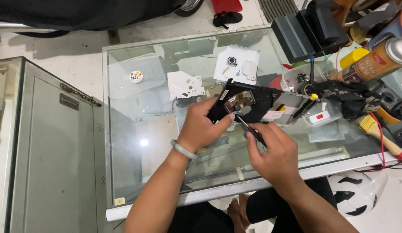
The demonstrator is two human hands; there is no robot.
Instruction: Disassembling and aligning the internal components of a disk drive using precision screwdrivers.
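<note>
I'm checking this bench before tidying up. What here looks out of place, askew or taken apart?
The black optical drive is open, tilted up in the left hand while the right hand pokes a screwdriver into it. Two white metal plates lie loose on the glass table.

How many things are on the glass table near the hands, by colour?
Black: 2, drive frame held by left hand, screwdriver in right hand
White: 2, small plate, large plate
Total: 4

Both forearms are bare, without sleeves; 1 pale green bangle circles the left wrist, and dark trousers cover the legs at the frame's bottom.
</note>
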